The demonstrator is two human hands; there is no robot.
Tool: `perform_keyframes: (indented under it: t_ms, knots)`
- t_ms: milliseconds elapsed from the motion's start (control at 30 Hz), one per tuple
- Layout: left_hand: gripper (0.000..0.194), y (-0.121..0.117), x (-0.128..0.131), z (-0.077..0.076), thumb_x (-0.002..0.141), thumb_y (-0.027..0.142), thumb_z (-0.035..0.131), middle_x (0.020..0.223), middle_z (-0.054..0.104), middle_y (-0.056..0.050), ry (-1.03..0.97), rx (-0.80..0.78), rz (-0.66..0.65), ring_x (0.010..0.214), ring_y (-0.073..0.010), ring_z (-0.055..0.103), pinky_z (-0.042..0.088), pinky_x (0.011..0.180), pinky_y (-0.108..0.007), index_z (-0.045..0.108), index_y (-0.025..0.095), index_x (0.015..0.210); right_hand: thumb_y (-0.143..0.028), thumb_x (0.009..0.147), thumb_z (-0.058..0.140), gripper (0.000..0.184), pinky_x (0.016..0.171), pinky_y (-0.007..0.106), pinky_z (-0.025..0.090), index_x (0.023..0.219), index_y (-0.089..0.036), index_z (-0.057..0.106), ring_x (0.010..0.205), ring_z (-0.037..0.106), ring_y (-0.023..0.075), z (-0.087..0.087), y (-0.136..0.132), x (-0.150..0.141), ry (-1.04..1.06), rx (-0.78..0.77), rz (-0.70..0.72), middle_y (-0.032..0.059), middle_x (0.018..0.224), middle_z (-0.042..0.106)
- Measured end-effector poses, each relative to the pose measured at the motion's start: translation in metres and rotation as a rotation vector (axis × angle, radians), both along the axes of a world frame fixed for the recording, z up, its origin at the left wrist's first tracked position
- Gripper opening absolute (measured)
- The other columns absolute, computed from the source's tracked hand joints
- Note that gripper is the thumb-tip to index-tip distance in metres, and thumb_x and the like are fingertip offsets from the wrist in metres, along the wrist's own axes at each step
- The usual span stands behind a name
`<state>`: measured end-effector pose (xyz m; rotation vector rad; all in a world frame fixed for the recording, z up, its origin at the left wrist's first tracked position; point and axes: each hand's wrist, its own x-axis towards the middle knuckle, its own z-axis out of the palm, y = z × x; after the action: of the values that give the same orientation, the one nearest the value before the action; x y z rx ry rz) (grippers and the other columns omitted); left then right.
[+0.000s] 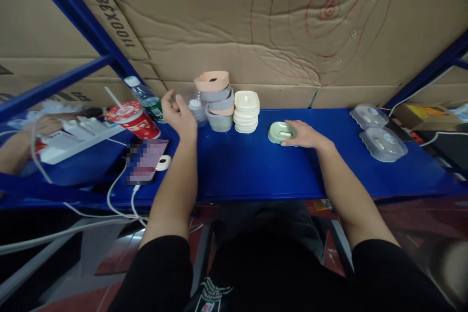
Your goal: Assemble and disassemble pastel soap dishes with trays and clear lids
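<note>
A small pale-green oval dish [277,132] with a light slot-shaped piece in its middle rests on the blue table. My right hand [304,135] grips its right side, thumb at the near rim and fingers at the far one. My left hand [179,113] is raised with loosely bent, parted fingers and nothing visible in them. Just right of it stands a clear bottle with a white cap [195,105]. Beyond that are a stack of grey and peach tubs [219,100] and a stack of cream-coloured dishes [246,112].
At left are a red cup with a straw [135,119], a water bottle [148,97], a phone [148,161], a white case [163,162], cables and a power strip [80,139]. Another person's arm [18,148] is beyond. Two clear tubs [383,144] lie at right. Cardboard [219,19] backs the table.
</note>
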<state>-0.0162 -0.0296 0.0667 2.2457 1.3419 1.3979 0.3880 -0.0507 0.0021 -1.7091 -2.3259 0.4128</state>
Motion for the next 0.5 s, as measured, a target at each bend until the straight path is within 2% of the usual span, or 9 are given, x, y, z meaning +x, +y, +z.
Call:
perform_keyframes:
  t_ms: [67,200,300,400,500]
  knots:
    - [0.058,-0.009,0.018,-0.008,0.105,0.059,0.061,0.071,0.069,0.003,0.045,0.016,-0.033,0.081,-0.0149,0.073,0.05,0.076,-0.028,0.07,0.011,0.135,-0.071,0.07,0.091,0.114,0.125,0.063,0.043,0.165,-0.019,0.053,0.15,0.054,0.0469,0.0,0.0,-0.001,0.054,0.019,0.029,0.0213,0.161,0.06]
    - [0.062,-0.022,0.055,-0.037,0.096,0.062,0.072,0.072,0.072,0.001,0.146,0.03,-0.097,0.076,-0.0172,0.073,0.051,0.072,-0.028,0.071,0.016,0.138,-0.072,0.066,0.094,0.109,0.119,0.069,0.046,0.158,-0.023,0.061,0.14,0.061,0.0472,0.007,-0.004,-0.002,0.201,0.132,0.047,0.0197,0.15,0.067]
    - [0.081,-0.024,0.08,-0.059,0.088,0.069,0.079,0.074,0.074,0.0,0.24,0.0,-0.169,0.072,-0.0195,0.073,0.051,0.068,-0.029,0.064,0.017,0.148,-0.075,0.068,0.092,0.104,0.118,0.069,0.048,0.154,-0.025,0.064,0.138,0.063,0.046,0.015,-0.01,-0.007,0.305,0.164,0.075,0.0185,0.148,0.068]
    - [0.102,-0.023,0.093,-0.073,0.084,0.076,0.08,0.085,0.079,-0.005,0.291,-0.05,-0.228,0.079,-0.0261,0.077,0.053,0.068,-0.033,0.051,0.016,0.162,-0.077,0.069,0.091,0.1,0.119,0.067,0.048,0.153,-0.029,0.065,0.136,0.064,0.0434,0.019,-0.016,-0.018,0.4,0.154,0.174,0.0157,0.148,0.069]
    - [0.108,-0.02,0.092,-0.077,0.085,0.078,0.079,0.099,0.08,-0.013,0.312,-0.072,-0.252,0.096,-0.0359,0.08,0.057,0.074,-0.039,0.047,0.014,0.165,-0.078,0.068,0.092,0.1,0.118,0.065,0.049,0.151,-0.029,0.066,0.135,0.065,0.0415,0.02,-0.019,-0.029,0.469,0.163,0.244,0.0146,0.147,0.069]
